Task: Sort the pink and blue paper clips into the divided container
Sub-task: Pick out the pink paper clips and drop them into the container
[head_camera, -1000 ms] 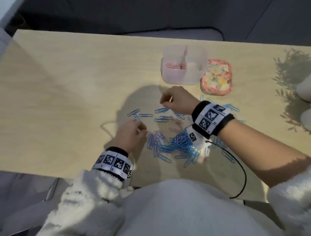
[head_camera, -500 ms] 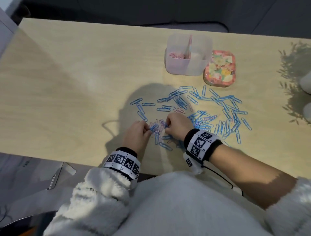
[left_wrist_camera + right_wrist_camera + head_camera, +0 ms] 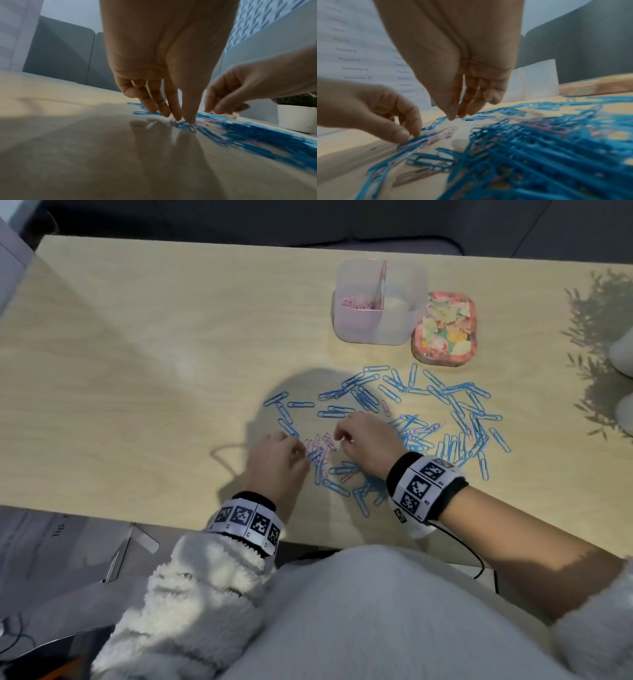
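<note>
Now my right hand [image 3: 363, 440] has lifted slightly off the thin wire paper clips [image 3: 424, 419], fingertips bunched together; whether they pinch one I cannot tell. My left hand [image 3: 277, 460] stays down, straight fingers [image 3: 188, 116] touching the pink clips [image 3: 320, 445]. Beyond stands the translucent divided container [image 3: 380, 330], pink ones filling its left half, on the pale wooden table [image 3: 137, 371].

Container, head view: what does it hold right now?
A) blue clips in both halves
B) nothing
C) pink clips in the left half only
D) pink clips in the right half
C: the container shows pink clips left of its divider; the right half looks empty.
</note>
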{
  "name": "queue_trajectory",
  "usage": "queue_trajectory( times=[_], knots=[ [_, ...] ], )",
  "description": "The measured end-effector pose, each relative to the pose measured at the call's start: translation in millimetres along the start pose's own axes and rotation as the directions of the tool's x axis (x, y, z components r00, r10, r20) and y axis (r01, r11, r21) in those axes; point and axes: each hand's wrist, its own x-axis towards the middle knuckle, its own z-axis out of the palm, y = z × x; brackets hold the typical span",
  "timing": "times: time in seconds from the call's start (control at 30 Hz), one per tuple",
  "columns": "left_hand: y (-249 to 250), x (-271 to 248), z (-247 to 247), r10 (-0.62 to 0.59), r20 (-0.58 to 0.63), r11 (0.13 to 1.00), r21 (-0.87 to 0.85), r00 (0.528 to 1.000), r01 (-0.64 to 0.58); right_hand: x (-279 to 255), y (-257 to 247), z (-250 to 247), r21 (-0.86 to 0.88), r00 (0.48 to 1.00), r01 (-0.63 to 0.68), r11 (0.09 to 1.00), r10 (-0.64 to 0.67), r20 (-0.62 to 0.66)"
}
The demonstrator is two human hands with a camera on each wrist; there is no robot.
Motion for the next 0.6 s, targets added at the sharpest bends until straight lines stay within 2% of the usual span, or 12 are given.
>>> queue_trajectory(
  times=[0.07, 0.13, 0.23, 0.33, 0.4, 0.47, 0.53, 0.6],
  knots=[
    [3, -1, 6, -0.005, 0.048, 1.0, 0.015, 0.999, 0.004, 6, -8, 4, -0.014, 0.994, 0.081, 0.997, -0.079, 0.076],
    [3, -2, 8, -0.027, 0.044, 0.999, -0.04, 0.999, 0.029, 7, -11, 9, -0.059, 0.984, 0.132, 0.99, -0.124, 0.127],
    [-4, -2, 4, -0.118, -0.008, 0.983, -0.14, 0.993, 0.115, 6, -6, 12, -0.053, 0.981, 0.127, 0.991, -0.117, 0.153],
    [-17, -2, -4, -0.235, -0.061, 0.956, -0.195, 0.97, 0.219, 2, 2, 10, 0.044, 0.989, 0.084, 0.995, -0.089, 0.115],
    [-22, -3, -5, -0.21, -0.093, 0.972, -0.123, 0.973, 0.198, 1, 5, 9, 0.088, 0.997, 0.049, 0.995, -0.054, 0.055],
    [-18, -5, -4, -0.12, -0.112, 0.992, -0.048, 0.986, 0.115, 2, 6, 9, 0.091, 0.999, 0.038, 0.995, -0.04, 0.027],
    [-10, -3, 0, -0.025, -0.07, 0.999, 0.018, 0.997, 0.026, 5, 6, 8, 0.05, 0.996, 0.077, 0.996, -0.079, 0.041],
    [-3, 0, 5, -0.006, -0.005, 0.998, 0.062, 1.0, 0.006, 11, 3, 7, -0.05, 0.983, 0.162, 0.986, -0.156, 0.101]
  ],
)
